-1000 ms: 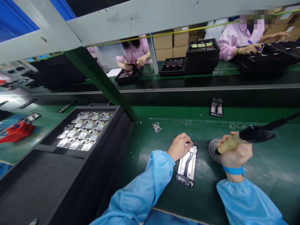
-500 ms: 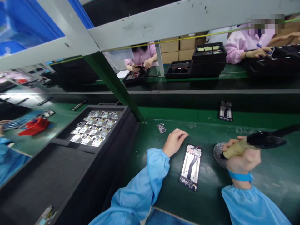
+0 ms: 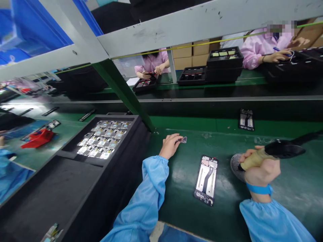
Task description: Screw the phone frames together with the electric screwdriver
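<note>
My left hand [image 3: 169, 145] is pinched shut on the small circuit board [image 3: 183, 139], toward the table's [image 3: 290, 191] far edge. My right hand [image 3: 261, 169] is wrapped round the screwdriver [image 3: 271, 153]. The phone frame [image 3: 206, 179] lies flat between them. Judgement: grip the board by its edges only, lightly, and lift it level.

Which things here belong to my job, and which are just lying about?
In use: left hand pinching board; right hand gripping screwdriver; phone frame; dish at its tip.
Lying about, untouched: board tray; second frame; red bin; stacked trays.
</note>
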A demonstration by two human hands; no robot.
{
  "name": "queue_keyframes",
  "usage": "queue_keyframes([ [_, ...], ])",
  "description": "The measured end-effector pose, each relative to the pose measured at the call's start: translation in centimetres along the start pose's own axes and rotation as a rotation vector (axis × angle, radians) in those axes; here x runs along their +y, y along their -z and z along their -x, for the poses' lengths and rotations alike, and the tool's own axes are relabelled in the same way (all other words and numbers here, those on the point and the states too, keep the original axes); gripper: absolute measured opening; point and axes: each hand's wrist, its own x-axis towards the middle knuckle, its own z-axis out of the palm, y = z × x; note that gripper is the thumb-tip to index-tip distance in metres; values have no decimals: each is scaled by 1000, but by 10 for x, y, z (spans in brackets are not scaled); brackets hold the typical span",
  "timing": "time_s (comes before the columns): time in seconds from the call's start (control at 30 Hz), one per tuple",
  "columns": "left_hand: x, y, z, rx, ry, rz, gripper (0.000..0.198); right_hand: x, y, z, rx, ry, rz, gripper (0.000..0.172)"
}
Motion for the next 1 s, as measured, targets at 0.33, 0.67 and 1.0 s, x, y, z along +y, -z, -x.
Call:
queue_keyframes([
  [0.33, 64, -12, 34, -159, -316, -9, 28, -4, 0, 3, -30, -6, 43, 45],
  [0.67, 96, -35, 51, -272, -446, -103, 32, -2, 0, 3, -7, -3, 24, 45],
  [1.0, 87, -37, 54, -340, -511, 28, 29, -2, -1, 2, 9, 8, 11, 47],
])
